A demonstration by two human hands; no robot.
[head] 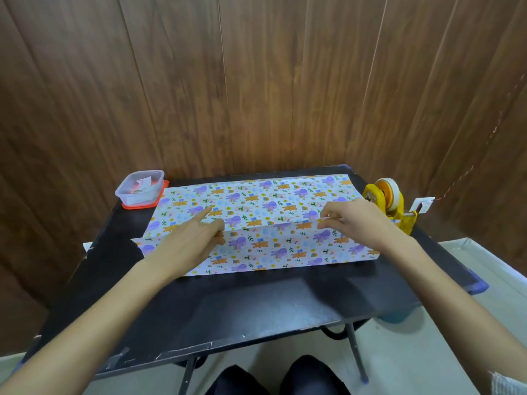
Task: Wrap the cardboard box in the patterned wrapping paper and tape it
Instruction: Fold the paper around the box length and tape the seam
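The patterned wrapping paper [256, 201] lies across the far half of the black table [256, 303]. Its near flap [273, 249] is lifted and stands up along a fold. My left hand [191, 240] pinches the top edge of that flap, with the index finger stretched out over the paper. My right hand [350, 220] pinches the same edge further right with thumb and fingers. The cardboard box is hidden; the paper covers whatever lies under it.
A yellow tape dispenser [390, 203] with a roll of tape stands at the table's right edge, close to my right hand. A clear plastic container [139, 188] on a red lid sits at the far left corner. A wooden wall rises right behind the table.
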